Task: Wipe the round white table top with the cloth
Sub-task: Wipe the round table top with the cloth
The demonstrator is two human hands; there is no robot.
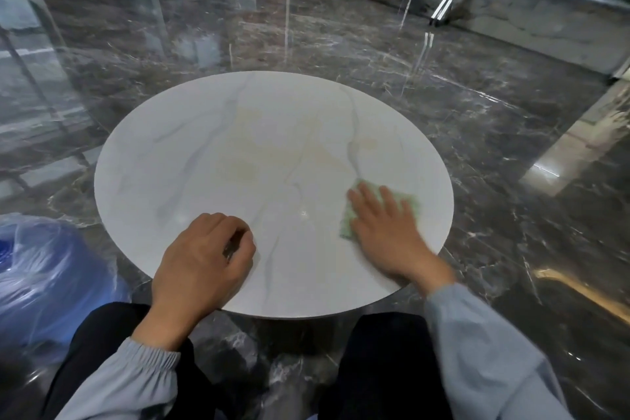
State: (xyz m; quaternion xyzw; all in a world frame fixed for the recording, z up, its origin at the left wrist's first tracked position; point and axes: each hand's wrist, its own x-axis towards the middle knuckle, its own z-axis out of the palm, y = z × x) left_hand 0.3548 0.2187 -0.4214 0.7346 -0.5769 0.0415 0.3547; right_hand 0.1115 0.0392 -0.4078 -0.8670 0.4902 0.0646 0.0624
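Observation:
The round white table top with faint grey and beige veins fills the middle of the view. A pale green cloth lies flat on its right side. My right hand presses on the cloth with fingers spread, covering most of it; the hand is slightly blurred. My left hand rests on the near left part of the table, fingers curled into a loose fist, holding nothing I can see.
A blue object wrapped in clear plastic stands on the floor at the near left. Glossy dark marble floor surrounds the table. My knees in dark trousers sit under the near edge. Display stands and metal legs are far back.

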